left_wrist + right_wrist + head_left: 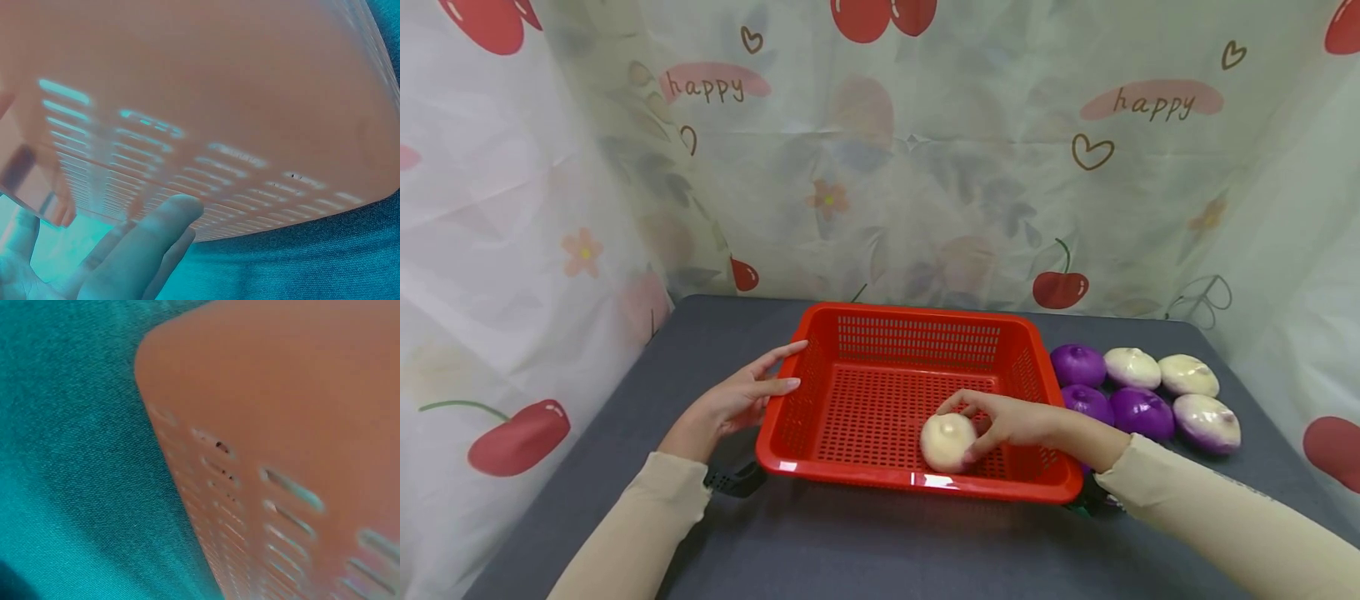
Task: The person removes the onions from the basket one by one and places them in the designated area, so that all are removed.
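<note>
In the head view, my right hand reaches over the right rim of a red plastic basket. It holds a round white onion low in the basket, close to the front wall. At the left side my left hand grips the basket's rim, with its thumb over the edge. The left wrist view shows fingers against the slotted outer wall. Only the basket's outside and the cloth appear in the right wrist view; the right hand is hidden there.
To the right of the basket lie several purple onions and white ones, one with a purplish underside. A dark grey cloth covers the table. Printed curtains hang at the back and sides.
</note>
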The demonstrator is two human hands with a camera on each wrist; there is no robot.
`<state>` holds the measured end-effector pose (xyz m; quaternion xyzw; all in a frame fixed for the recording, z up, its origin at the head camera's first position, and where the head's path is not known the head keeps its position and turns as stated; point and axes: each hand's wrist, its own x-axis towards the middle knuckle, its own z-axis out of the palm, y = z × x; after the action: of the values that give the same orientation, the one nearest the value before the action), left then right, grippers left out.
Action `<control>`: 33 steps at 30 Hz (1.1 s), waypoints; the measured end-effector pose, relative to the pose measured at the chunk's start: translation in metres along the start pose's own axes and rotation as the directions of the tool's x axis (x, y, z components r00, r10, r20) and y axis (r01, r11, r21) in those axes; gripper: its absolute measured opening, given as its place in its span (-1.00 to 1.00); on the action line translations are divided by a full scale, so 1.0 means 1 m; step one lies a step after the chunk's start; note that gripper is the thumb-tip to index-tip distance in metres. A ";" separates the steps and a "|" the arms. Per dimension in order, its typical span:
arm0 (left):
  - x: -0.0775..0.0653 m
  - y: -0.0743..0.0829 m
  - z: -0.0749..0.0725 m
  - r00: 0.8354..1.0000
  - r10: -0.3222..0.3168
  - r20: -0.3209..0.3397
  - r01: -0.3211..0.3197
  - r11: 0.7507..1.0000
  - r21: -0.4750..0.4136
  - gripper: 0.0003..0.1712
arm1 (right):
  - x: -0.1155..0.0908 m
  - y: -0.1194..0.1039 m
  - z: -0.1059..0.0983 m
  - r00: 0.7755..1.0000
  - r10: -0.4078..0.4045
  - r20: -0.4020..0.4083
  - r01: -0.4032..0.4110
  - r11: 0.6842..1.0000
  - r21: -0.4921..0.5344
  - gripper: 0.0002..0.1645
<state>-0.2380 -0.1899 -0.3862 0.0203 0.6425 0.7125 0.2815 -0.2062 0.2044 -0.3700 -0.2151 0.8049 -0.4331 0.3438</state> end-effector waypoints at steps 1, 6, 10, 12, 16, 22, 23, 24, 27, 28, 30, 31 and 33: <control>0.000 0.000 0.000 1.000 0.000 0.001 0.000 1.000 0.000 -0.20 | 0.000 -0.001 0.001 1.000 0.002 0.016 -0.002 1.000 0.001 -0.36; 0.000 0.000 0.000 1.000 0.006 0.002 -0.006 1.000 0.006 -0.19 | 0.001 -0.001 0.003 0.995 -0.007 0.099 0.008 1.000 -0.015 -0.37; -0.001 0.000 0.001 1.000 0.008 -0.005 -0.008 1.000 0.012 -0.19 | 0.001 0.000 0.004 0.994 -0.017 0.109 0.022 0.999 -0.045 -0.36; -0.001 0.000 0.001 1.000 0.008 -0.006 -0.008 1.000 0.012 -0.19 | 0.001 -0.001 0.004 0.995 -0.021 0.094 0.028 0.997 -0.068 -0.37; -0.001 0.001 0.001 1.000 0.009 0.001 -0.009 1.000 0.005 -0.18 | -0.001 -0.002 0.006 0.997 -0.049 0.053 0.055 0.991 -0.121 -0.39; 0.000 0.000 0.000 1.000 0.006 0.007 -0.006 1.000 -0.003 -0.16 | -0.005 -0.006 0.003 0.994 -0.110 -0.027 0.104 0.982 -0.157 -0.36; 0.000 0.000 0.000 1.000 0.006 0.007 -0.006 1.000 -0.002 -0.16 | -0.007 -0.006 0.002 0.992 -0.120 -0.036 0.113 0.983 -0.144 -0.35; 0.000 0.001 0.000 1.000 0.006 0.006 -0.006 1.000 -0.001 -0.16 | -0.008 -0.007 0.001 0.990 -0.133 -0.045 0.127 0.985 -0.121 -0.34; 0.000 0.001 0.000 1.000 0.008 0.007 -0.008 1.000 0.002 -0.18 | -0.015 -0.010 -0.005 0.982 -0.171 -0.076 0.170 0.985 -0.030 -0.31; 0.000 0.001 0.000 1.000 0.007 0.007 -0.007 1.000 0.002 -0.18 | -0.018 -0.011 -0.007 0.978 -0.186 -0.091 0.186 0.982 0.000 -0.30; 0.000 0.002 0.000 1.000 0.005 0.007 -0.005 1.000 0.004 -0.19 | -0.026 -0.014 -0.013 0.967 -0.218 -0.131 0.226 0.973 0.049 -0.27; 0.000 0.002 0.000 1.000 0.002 0.007 -0.002 1.000 0.003 -0.20 | -0.030 -0.016 -0.016 0.961 -0.231 -0.152 0.243 0.968 0.064 -0.27; 0.000 0.002 0.000 1.000 -0.001 0.006 0.001 1.000 0.000 -0.20 | -0.040 -0.018 -0.023 0.946 -0.252 -0.202 0.270 0.960 0.070 -0.24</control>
<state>-0.2385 -0.1904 -0.3843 0.0220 0.6418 0.7121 0.2837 -0.1954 0.2333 -0.3314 -0.2603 0.7765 -0.5321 0.2147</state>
